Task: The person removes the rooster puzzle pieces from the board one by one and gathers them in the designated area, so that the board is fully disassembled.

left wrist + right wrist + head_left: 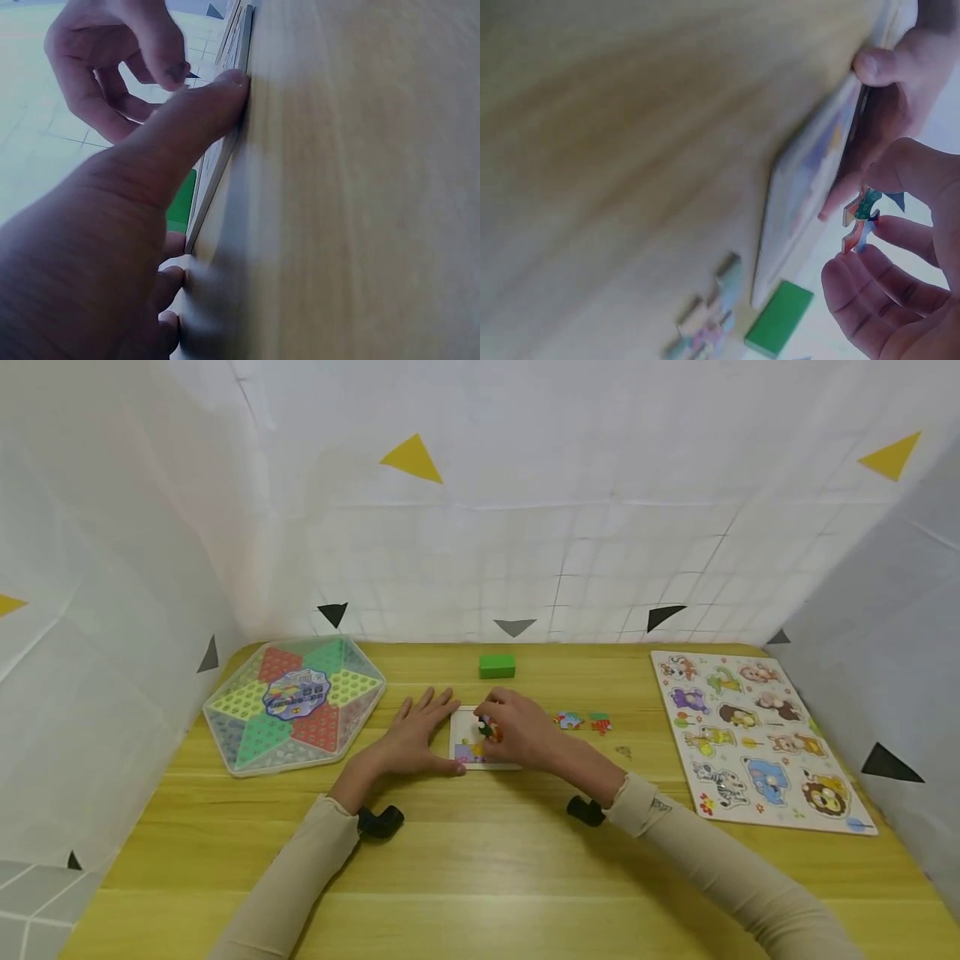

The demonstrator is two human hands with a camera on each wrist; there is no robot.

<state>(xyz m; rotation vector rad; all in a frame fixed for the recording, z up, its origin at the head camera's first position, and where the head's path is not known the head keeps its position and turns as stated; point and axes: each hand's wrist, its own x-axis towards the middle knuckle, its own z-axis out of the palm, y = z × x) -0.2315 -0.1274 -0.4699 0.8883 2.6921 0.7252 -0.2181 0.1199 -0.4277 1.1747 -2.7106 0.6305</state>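
Observation:
My right hand (525, 727) pinches a small colourful jigsaw piece (866, 204) between thumb and fingertips, above a small white-bordered puzzle tray (462, 724). Purple and orange artwork shows at the tray's lower left corner; the right hand hides much of the rest. Spread flat at the tray's left side is my left hand (408, 739). Its thumb lies on the near left corner, and its index fingertip touches the far left corner. To the right of the tray lie loose jigsaw pieces (570, 721), blurred in the right wrist view.
A green block (497, 667) stands behind the tray. At the left is a hexagonal Chinese checkers board (337, 752) in a clear case. A white animal puzzle board (723, 693) lies at the right. White sheeting (480, 552) encloses the wooden table (480, 868) at back and sides.

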